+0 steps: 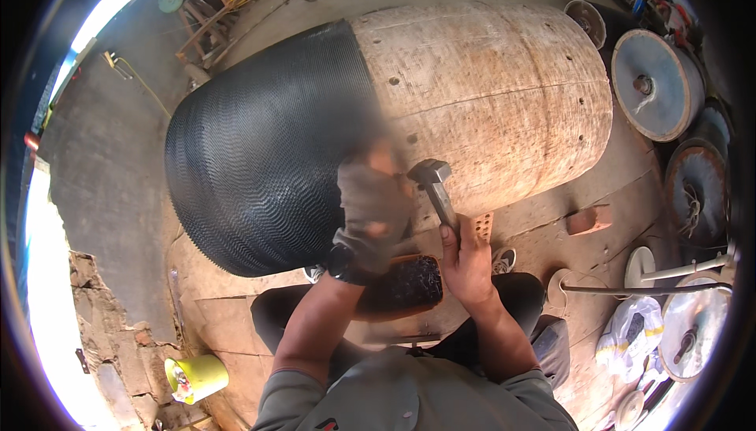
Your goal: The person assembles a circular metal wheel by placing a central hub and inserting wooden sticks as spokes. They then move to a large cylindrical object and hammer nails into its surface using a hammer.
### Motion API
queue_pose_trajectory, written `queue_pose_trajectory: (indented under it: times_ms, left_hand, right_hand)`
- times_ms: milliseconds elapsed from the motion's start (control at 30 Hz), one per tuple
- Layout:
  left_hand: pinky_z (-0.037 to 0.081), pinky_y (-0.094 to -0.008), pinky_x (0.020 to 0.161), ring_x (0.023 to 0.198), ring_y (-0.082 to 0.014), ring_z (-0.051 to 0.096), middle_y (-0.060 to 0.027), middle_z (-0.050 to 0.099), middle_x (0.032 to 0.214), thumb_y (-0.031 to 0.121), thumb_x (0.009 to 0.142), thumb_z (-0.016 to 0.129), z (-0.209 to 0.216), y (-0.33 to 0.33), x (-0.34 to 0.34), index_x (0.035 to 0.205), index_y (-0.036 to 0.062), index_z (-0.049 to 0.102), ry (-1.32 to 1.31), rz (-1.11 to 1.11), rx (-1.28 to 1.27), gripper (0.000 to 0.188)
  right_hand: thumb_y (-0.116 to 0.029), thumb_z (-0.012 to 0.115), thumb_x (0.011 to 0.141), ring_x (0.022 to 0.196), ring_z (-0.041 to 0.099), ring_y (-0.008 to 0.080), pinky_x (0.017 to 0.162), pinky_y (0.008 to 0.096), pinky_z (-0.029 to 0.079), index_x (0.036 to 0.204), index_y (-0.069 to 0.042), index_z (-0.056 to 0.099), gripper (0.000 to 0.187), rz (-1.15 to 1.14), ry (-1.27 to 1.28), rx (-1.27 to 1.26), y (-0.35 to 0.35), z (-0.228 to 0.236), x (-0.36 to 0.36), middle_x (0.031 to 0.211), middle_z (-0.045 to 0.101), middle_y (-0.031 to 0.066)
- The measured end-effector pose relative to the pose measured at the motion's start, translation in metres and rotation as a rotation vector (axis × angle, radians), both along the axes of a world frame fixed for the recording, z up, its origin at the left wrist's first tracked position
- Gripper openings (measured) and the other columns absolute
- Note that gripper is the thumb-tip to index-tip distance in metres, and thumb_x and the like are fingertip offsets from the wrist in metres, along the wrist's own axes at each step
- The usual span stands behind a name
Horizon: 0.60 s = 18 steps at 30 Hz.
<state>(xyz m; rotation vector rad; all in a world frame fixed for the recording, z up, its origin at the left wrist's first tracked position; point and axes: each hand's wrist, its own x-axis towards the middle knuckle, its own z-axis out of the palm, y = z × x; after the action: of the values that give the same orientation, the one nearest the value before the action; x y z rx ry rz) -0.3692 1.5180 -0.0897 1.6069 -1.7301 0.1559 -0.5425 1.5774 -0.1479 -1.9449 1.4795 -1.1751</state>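
A large barrel-shaped drum (488,92) of pale, worn wood with small holes lies across the view in front of me. Black, finely ridged sheeting (260,147) wraps its left half. My right hand (468,262) grips a hammer (440,188) by the handle, its metal head up beside the drum's lower side. My left hand (372,199), in a greyish glove with a dark watch-like band (351,264) at the wrist, is at the edge where the black covering meets bare wood. Blur hides its fingers and whatever they may hold.
A dark rounded object (405,285) lies between my knees. Near the drum are a holed brick (483,226) and a reddish brick (589,219). Large round-ended reels (650,85) line the right side. A yellow bucket (197,377) stands lower left; a wheeled frame (228,18) is far left.
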Motion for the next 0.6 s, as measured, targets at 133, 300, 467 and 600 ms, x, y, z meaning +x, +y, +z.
queue_pose_trajectory:
  times_ms: [133,300,467,600]
  left_hand:
    - [0.056,-0.0433,0.067,0.074,-0.0317,0.068,-0.0185,0.065,0.09,0.008,0.078,0.07,-0.005,-0.011,-0.002,0.127,0.0001,0.059,-0.012,-0.019,-0.111,0.051]
    - [0.051,-0.0463,0.071,0.075,-0.0327,0.064,-0.0137,0.065,0.083,0.004,0.078,0.066,-0.018,-0.014,-0.002,0.13,-0.0042,0.056,0.077,-0.024,-0.147,0.054]
    - [0.057,-0.0359,0.072,0.075,-0.0254,0.069,-0.0135,0.069,0.088,0.005,0.079,0.072,-0.023,-0.017,-0.002,0.12,-0.0036,0.064,0.271,-0.011,-0.063,0.043]
    - [0.055,-0.0446,0.084,0.092,-0.0326,0.066,-0.0187,0.066,0.105,0.015,0.082,0.075,-0.026,0.013,0.001,0.138,-0.0001,0.056,-0.035,-0.01,-0.243,0.061]
  right_hand:
    - [-0.013,0.063,0.101,0.07,0.068,0.0445,0.06,0.0512,0.053,0.117,0.001,0.056,0.022,-0.03,0.049,-0.104,0.0,0.004,0.003,0.079,0.067,0.0237]
    - [-0.012,0.062,0.1,0.067,0.068,0.0443,0.059,0.0513,0.053,0.12,0.002,0.053,0.025,-0.02,0.082,-0.014,-0.001,0.008,0.004,0.08,0.067,0.0241]
    - [-0.013,0.057,0.104,0.066,0.065,0.0492,0.055,0.0533,0.048,0.113,0.003,0.053,0.019,-0.036,0.158,-0.006,0.0,0.009,0.005,0.072,0.062,0.0265]
    - [-0.015,0.057,0.105,0.066,0.065,0.0501,0.053,0.0544,0.047,0.105,0.002,0.052,0.017,-0.048,-0.019,-0.213,-0.001,0.01,0.004,0.071,0.062,0.0279]
